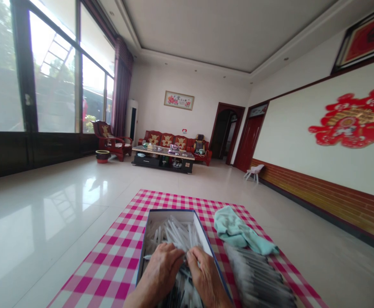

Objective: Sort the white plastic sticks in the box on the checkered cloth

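Note:
Both my hands are over an open shallow box (205, 234) with a white inside and a dark blue edge. My left hand (165, 262) is closed, thumb and fingers pinched together. My right hand (205, 269) is closed too, its fingertips meeting the left ones. Whatever they pinch is small and mostly hidden by the fingers. Translucent white plastic tubes (175, 231) fill the far part of the box. Darker slim pieces (177, 295) lie in the near part, below my hands. A thin light tip (147, 257) shows just left of my left hand.
The box rests on a pink-and-white checked cloth (110, 252). To its right are a crumpled mint-green cloth (234, 229) and a blurred bundle of dark slim sticks (260, 278), seemingly in clear plastic. Beyond are a low table (163, 160), a wooden sofa (174, 139) and a small chair (254, 171).

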`<state>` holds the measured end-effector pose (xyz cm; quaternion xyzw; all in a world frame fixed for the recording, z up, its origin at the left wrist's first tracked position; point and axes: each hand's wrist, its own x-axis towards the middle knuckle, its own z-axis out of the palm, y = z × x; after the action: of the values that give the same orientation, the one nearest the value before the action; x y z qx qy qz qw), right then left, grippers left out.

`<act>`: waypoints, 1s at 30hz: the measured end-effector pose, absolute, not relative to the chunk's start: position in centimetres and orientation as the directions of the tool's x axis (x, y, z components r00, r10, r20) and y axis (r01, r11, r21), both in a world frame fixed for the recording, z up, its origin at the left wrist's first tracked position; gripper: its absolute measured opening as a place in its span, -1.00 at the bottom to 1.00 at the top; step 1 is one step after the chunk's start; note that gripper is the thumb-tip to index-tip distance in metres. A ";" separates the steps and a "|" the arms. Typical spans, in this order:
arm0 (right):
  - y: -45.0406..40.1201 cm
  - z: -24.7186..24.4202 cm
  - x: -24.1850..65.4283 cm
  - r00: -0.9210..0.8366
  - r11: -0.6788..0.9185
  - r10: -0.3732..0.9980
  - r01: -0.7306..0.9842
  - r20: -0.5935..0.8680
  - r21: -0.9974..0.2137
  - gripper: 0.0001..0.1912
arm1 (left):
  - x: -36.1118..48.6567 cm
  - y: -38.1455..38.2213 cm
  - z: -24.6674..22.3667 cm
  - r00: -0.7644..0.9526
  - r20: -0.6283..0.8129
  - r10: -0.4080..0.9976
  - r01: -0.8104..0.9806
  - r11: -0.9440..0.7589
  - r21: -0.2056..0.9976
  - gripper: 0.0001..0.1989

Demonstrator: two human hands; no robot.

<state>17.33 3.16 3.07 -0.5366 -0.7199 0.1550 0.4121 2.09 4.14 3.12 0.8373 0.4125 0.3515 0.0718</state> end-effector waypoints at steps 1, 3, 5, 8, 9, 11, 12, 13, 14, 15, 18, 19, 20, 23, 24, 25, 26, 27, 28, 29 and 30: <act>3.2 3.0 17.3 -0.075 0.366 0.902 0.657 0.425 -0.659 -0.61 | 2.1 4.1 3.1 0.421 0.525 0.740 0.638 -0.653 0.409 -0.75; 3.3 2.9 17.2 -0.054 0.339 0.909 0.673 0.413 -0.658 -0.57 | 2.0 4.1 3.1 0.437 0.522 0.733 0.634 -0.662 0.399 -0.76; 3.3 2.8 17.2 -0.047 0.324 0.917 0.666 0.396 -0.671 -0.54 | 2.0 4.2 2.9 0.445 0.524 0.726 0.638 -0.668 0.384 -0.76; 3.2 2.8 17.1 -0.074 0.328 0.926 0.639 0.369 -0.695 -0.54 | 2.0 4.2 2.7 0.444 0.537 0.718 0.645 -0.672 0.365 -0.73; 3.2 2.8 17.1 -0.081 0.329 0.929 0.629 0.362 -0.704 -0.54 | 2.0 4.3 2.8 0.437 0.555 0.708 0.640 -0.678 0.361 -0.75; 3.4 2.8 17.3 -0.052 0.307 0.935 0.609 0.350 -0.731 -0.52 | 1.8 4.4 2.9 0.368 0.639 0.675 0.627 -0.688 0.366 -0.83; 3.5 2.8 17.4 -0.013 0.282 0.939 0.601 0.344 -0.747 -0.51 | 1.7 4.4 3.0 0.293 0.691 0.660 0.624 -0.680 0.385 -0.85; 3.7 2.8 17.5 0.036 0.251 0.942 0.588 0.335 -0.769 -0.49 | 1.6 4.5 3.1 0.198 0.729 0.656 0.625 -0.657 0.421 -0.85; 3.8 2.7 17.7 0.082 0.221 0.944 0.562 0.319 -0.797 -0.47 | 1.5 4.6 3.1 0.097 0.738 0.668 0.627 -0.617 0.476 -0.84; 4.0 2.8 17.8 0.114 0.199 0.947 0.524 0.300 -0.828 -0.46 | 1.3 4.8 3.1 0.004 0.709 0.705 0.626 -0.555 0.548 -0.81; 4.0 3.0 18.0 0.063 0.198 0.970 0.364 0.236 -0.910 -0.47 | 1.2 5.3 2.9 -0.107 0.465 0.879 0.526 -0.347 0.776 -0.62; 3.8 3.2 17.9 0.011 0.208 0.975 0.329 0.224 -0.921 -0.48 | 1.2 5.4 2.7 -0.089 0.382 0.920 0.442 -0.307 0.843 -0.58; 3.6 3.4 17.7 -0.048 0.218 0.976 0.314 0.214 -0.924 -0.50 | 1.2 5.6 2.6 -0.060 0.320 0.946 0.338 -0.283 0.898 -0.56; 2.7 4.2 17.0 -0.202 0.228 0.965 0.321 0.169 -0.919 -0.57 | 1.3 5.7 2.6 -0.003 0.218 0.976 0.016 -0.218 0.976 -0.59; 2.4 4.4 16.8 -0.238 0.228 0.959 0.329 0.153 -0.916 -0.60 | 1.3 5.6 2.7 0.000 0.188 0.982 -0.067 -0.188 0.980 -0.61; 2.2 4.5 16.6 -0.274 0.226 0.952 0.336 0.135 -0.914 -0.64 | 1.3 5.6 2.9 0.005 0.159 0.987 -0.142 -0.157 0.977 -0.61; 2.0 4.4 16.6 -0.309 0.227 0.944 0.346 0.118 -0.910 -0.69 | 1.3 5.5 3.1 0.010 0.136 0.991 -0.209 -0.131 0.969 -0.61; 2.0 4.3 16.7 -0.337 0.230 0.936 0.367 0.102 -0.901 -0.74 | 1.3 5.4 3.4 0.016 0.124 0.992 -0.259 -0.116 0.959 -0.60; 2.0 4.1 16.9 -0.353 0.235 0.932 0.402 0.087 -0.885 -0.79 | 1.3 5.3 3.5 0.020 0.123 0.992 -0.285 -0.113 0.952 -0.60; 2.0 3.7 17.2 -0.353 0.242 0.932 0.453 0.076 -0.858 -0.82 | 1.3 5.3 3.6 0.025 0.128 0.991 -0.281 -0.116 0.953 -0.61; 2.0 3.3 17.5 -0.335 0.247 0.939 0.522 0.070 -0.816 -0.83 | 1.3 5.3 3.6 0.034 0.136 0.990 -0.248 -0.123 0.961 -0.62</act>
<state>17.50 2.02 3.31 -0.4977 -0.7342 0.3586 0.2909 1.28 5.31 3.65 0.4783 0.3877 0.5768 0.5369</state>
